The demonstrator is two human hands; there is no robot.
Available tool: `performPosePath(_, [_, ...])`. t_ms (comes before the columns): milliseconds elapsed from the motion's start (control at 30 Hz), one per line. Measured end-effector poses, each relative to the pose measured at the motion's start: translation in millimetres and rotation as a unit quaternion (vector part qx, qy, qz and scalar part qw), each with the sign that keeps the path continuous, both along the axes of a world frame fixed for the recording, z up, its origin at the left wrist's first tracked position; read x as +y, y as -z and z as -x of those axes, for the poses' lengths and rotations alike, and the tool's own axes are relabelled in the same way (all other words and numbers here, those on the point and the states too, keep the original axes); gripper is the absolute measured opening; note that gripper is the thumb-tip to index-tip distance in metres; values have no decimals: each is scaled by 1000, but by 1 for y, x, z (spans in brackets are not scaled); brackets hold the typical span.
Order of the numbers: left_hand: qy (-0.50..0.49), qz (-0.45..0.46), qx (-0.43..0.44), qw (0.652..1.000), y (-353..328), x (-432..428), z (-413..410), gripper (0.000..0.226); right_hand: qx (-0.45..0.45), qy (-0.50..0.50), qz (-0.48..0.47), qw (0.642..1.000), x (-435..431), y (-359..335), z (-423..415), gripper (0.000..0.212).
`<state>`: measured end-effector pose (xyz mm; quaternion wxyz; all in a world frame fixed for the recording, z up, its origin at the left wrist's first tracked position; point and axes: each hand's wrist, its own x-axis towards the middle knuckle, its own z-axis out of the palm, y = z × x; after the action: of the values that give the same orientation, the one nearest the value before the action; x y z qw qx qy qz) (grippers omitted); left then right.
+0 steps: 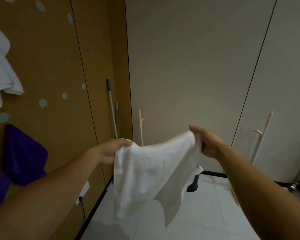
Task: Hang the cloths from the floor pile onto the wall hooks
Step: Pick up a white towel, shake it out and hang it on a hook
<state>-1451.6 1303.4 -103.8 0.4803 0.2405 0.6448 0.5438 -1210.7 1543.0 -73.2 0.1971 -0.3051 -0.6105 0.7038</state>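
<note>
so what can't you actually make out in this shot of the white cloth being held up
- Floor pile: not in the head view.
- Hanging white towel, folded purple cloth: their hooks hidden by the fabric; the towel is cut off by the left edge.
- Dark cylindrical stand: partly behind the white terry cloth.

Bare hooks (42,103) on the brown wall (47,54) remain reachable between the hung white cloth (0,73) and purple cloth (24,153). Mop handles (112,108) block the corner; the floor (206,213) ahead is open.
</note>
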Motion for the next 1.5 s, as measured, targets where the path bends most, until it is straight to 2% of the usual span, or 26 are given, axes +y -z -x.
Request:
performPosePath(67, [-43, 7, 26, 999, -16, 3, 10, 39, 15, 35, 22, 999, 4, -9, 0, 19])
performPosePath(167, [-102, 10, 18, 995, -35, 6, 28, 39, -46, 61, -11, 997, 8, -5, -2, 23])
performPosePath(267, [-76, 61, 17, 995, -37, 0, 28, 37, -102, 64, -29, 992, 9, 2, -9, 21])
performPosePath(400, [-54, 94, 32, 994, -35, -7, 37, 35, -43, 80, 13, 996, 19, -2, -17, 16])
performPosePath(467, [-72, 103, 58, 990, -38, -7, 41, 29, -65, 70, -1, 995, 20, 4, -20, 19])
performPosePath(567, [-100, 49, 55, 992, -46, -4, 42, 21, -75, 53, 1, 996, 18, 0, -24, 16])
performPosePath(667, [-100, -88, -5, 991, -47, -1, 47, 33, 82, 64, 55, 993, 28, -12, -22, 33])
performPosePath(700, [-89, -97, -14, 991, -43, -2, 48, 39, 100, 58, 45, 992, 28, -13, -21, 33])
performPosePath(800, [-88, 18, 54, 994, -20, -3, 44, 41, -39, 51, -22, 998, 22, 9, -21, 19])
performPosePath(867, [-140, 77, 126, 979, -10, -1, 43, 32, -74, 78, -23, 994, 22, 21, -24, 17])
performPosePath(933, [-181, 105, 184, 961, -10, 0, 44, 23, -50, 103, -11, 993, 25, 23, -26, 21])
performPosePath(1033, [-213, 115, 233, 942, -19, 3, 47, 17, 0, 120, -27, 992, 26, 23, -24, 43])
performPosePath(1233, [-205, 132, 176, 954, -22, 6, 41, 11, -36, 130, -122, 983, 8, 27, -16, 27])
performPosePath(1333, [-206, 144, 198, 948, -19, 1, 45, 8, -43, 123, -153, 980, 7, 30, -14, 24])
performPosePath(1500, [-233, 146, 278, 920, -15, -3, 49, 3, 12, 133, -176, 975, 3, 34, -10, 18])
